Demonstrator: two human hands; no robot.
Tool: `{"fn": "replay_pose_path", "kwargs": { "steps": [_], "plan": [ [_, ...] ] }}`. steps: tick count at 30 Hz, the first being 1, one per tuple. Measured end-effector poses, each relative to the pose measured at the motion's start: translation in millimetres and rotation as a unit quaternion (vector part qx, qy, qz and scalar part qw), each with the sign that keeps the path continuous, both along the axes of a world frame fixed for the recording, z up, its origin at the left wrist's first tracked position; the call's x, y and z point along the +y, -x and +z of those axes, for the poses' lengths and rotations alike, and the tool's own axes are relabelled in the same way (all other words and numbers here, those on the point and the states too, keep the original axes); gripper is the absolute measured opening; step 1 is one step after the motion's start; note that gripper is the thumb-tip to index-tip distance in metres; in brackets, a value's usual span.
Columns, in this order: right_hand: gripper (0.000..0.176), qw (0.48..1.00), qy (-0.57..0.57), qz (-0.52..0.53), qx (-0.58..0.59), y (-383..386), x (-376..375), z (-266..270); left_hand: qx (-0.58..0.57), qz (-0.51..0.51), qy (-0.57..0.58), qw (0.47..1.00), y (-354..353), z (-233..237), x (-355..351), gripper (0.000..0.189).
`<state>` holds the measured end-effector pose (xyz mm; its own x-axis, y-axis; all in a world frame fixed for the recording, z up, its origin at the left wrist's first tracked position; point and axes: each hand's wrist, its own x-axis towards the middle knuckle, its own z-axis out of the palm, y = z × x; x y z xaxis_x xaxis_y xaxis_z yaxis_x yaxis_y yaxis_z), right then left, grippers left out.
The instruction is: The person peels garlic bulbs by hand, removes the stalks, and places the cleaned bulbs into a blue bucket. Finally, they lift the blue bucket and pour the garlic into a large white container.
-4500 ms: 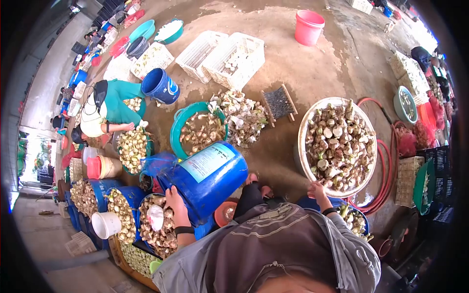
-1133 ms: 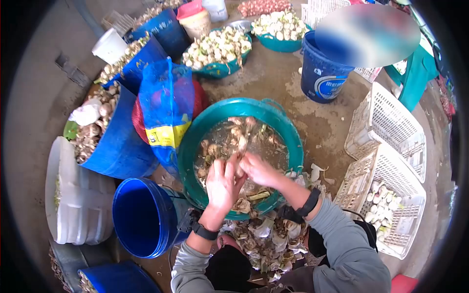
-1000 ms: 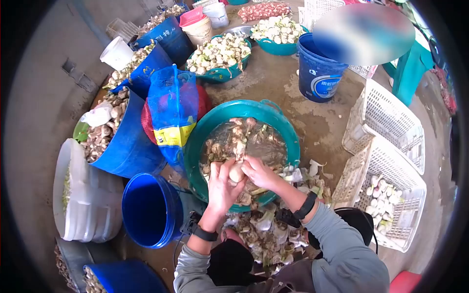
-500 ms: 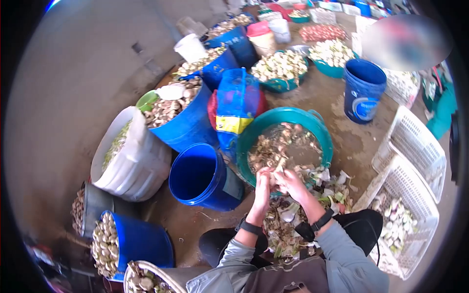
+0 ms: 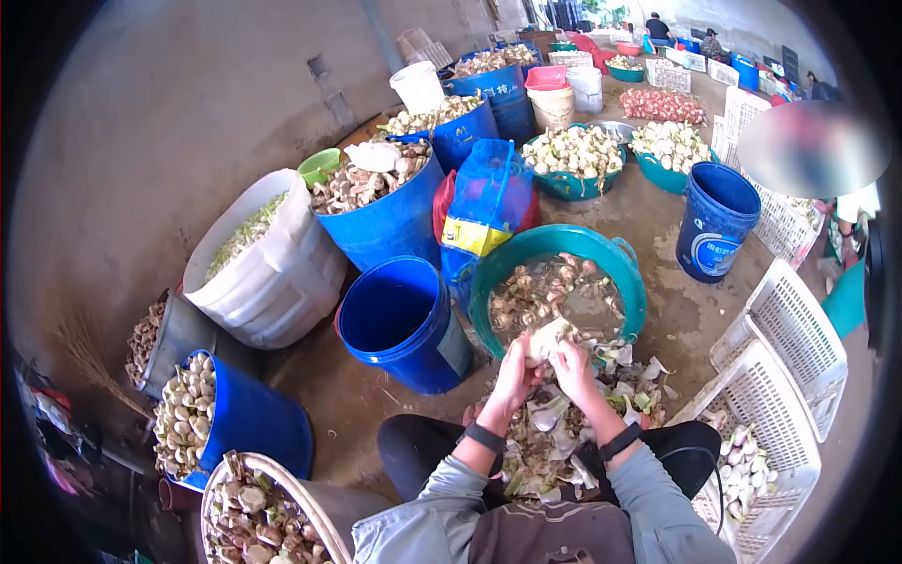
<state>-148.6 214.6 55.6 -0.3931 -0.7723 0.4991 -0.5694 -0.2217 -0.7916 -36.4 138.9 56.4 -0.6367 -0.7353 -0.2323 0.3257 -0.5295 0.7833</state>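
Observation:
My left hand [image 5: 512, 380] and my right hand [image 5: 574, 369] meet at the near rim of a round green tub [image 5: 635, 299]. Both are closed around a whitish bulb [image 5: 549, 338], which looks like garlic; the fingers hide its lower part. Brownish bulbs [image 5: 526, 289] lie in murky water inside the tub. Below my hands, between my knees, a heap of peeled skins [image 5: 552, 423] in white, purple and green covers the floor. A blue bucket [image 5: 393, 324] stands left of the tub, with a blue and yellow bag [image 5: 481, 211] behind it.
White crates [image 5: 761, 414] stand at my right, the nearest holding pale bulbs [image 5: 747, 470]. Blue barrels [image 5: 381, 221] and a white wrapped barrel [image 5: 291, 254] line the left. Near my left knee are a tipped blue bucket [image 5: 263, 423] and a filled container [image 5: 268, 517]. People [image 5: 660, 28] sit far back.
The view has tilted up, showing more of the far room. My hands stay together at the tub's near rim, and the whitish bulb shows more plainly between them.

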Motion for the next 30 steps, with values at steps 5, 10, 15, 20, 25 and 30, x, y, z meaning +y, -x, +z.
{"fn": "replay_pose_path", "kwargs": {
  "steps": [5,10,15,20,25,30],
  "plan": [
    [0.03,0.878,-0.101,0.142,-0.447,12.6,-5.1,-40.6,-0.193,-0.045,0.256,0.946,-2.7,1.5,9.9,0.05],
    [0.018,0.848,-0.089,0.147,-0.501,2.4,4.1,-13.7,-0.186,0.066,0.494,0.847,-18.6,2.9,9.3,0.053],
    [0.009,0.696,-0.072,0.311,-0.643,0.6,9.3,-19.0,0.12,-0.107,0.049,0.986,-35.7,-8.4,-13.5,0.05],
    [0.031,0.82,-0.081,0.159,-0.543,-3.0,-7.9,-56.0,-0.129,-0.13,0.029,0.983,-36.7,-11.8,-13.9,0.069],
    [0.013,0.949,-0.069,0.089,-0.294,-36.1,-10.2,-54.2,-0.198,-0.066,0.171,0.963,-37.4,-22.6,6.9,0.063],
    [0.027,0.848,-0.03,0.087,-0.521,-34.1,-3.7,-50.1,-0.147,0.034,0.162,0.975,-30.7,-29.9,9.9,0.042]
  ]
}}
